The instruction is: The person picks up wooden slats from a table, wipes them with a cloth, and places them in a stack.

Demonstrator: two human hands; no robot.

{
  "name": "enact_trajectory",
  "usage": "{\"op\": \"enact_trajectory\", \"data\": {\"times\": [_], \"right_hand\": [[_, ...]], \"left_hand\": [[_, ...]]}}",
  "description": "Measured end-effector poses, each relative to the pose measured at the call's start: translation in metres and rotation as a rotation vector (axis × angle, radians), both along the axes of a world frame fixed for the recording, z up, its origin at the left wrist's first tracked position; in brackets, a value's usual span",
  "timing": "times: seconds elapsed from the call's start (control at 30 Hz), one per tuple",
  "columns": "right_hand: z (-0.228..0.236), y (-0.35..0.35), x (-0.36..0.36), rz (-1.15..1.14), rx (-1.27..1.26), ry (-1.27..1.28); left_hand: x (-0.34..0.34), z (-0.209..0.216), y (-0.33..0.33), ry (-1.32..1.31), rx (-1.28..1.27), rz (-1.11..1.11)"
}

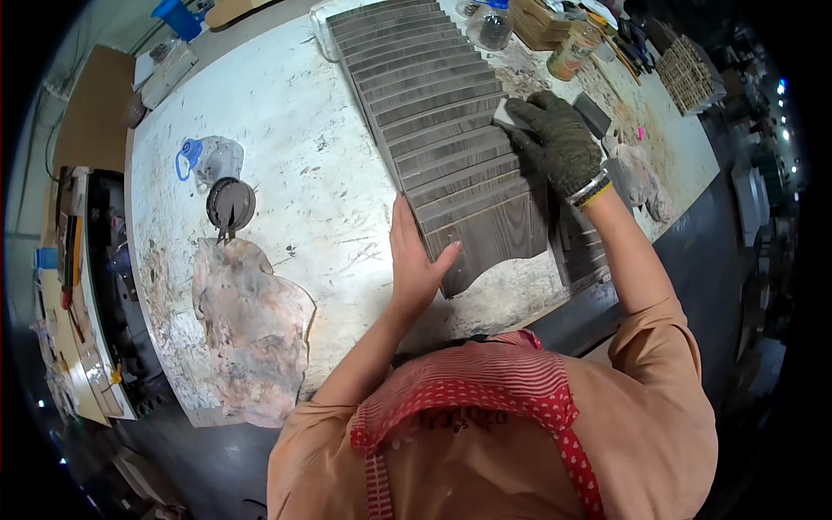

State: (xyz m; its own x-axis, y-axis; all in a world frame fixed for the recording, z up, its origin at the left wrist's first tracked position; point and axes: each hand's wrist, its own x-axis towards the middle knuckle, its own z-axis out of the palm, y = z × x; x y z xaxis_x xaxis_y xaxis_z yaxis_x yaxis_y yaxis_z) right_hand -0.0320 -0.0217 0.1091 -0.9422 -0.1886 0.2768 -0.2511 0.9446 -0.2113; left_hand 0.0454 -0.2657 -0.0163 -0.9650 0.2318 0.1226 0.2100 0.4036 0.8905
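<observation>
A dark grey slatted wooden piece (446, 108), like a louvred shutter, lies at a slant across the table. Bare, my left hand (416, 260) grips its near left corner, thumb on the top face and fingers along the side edge. My right hand (559, 139) wears a dark, dirty work glove and is closed round a small whitish block (503, 113), perhaps a sanding pad, at the right ends of the slats. Much of that block is hidden by the glove. The near end board (494, 234) has a curved cut-out in its lower edge.
The paint-marked white table (347, 199) carries a stained cloth (251, 329), an open tin of dark paste (230, 204) and a cut plastic bottle (208, 160) at left. Right of the glove are a dark block (592, 114) and a crumpled rag (641, 178). A labelled jar (574, 52) stands behind.
</observation>
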Motion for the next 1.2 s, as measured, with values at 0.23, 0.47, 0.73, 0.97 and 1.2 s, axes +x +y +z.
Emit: {"op": "enact_trajectory", "data": {"times": [0.23, 0.47, 0.73, 0.97, 1.2], "right_hand": [[-0.020, -0.017, 0.012, 0.209, 0.048, 0.201], [0.004, -0.035, -0.007, 0.132, -0.139, 0.201], [-0.001, -0.029, -0.023, 0.248, 0.027, 0.091], [0.011, -0.087, -0.025, 0.399, 0.107, 0.045], [0.005, 0.024, -0.017, -0.009, 0.003, -0.002]], "left_hand": [[-0.002, -0.004, -0.003, -0.005, -0.005, -0.014], [0.000, -0.007, 0.001, 0.043, -0.009, -0.001], [-0.002, -0.008, -0.002, 0.085, -0.018, 0.007], [-0.002, -0.007, 0.000, 0.063, -0.005, 0.014], [-0.003, -0.002, -0.005, 0.084, -0.003, -0.012]]}}
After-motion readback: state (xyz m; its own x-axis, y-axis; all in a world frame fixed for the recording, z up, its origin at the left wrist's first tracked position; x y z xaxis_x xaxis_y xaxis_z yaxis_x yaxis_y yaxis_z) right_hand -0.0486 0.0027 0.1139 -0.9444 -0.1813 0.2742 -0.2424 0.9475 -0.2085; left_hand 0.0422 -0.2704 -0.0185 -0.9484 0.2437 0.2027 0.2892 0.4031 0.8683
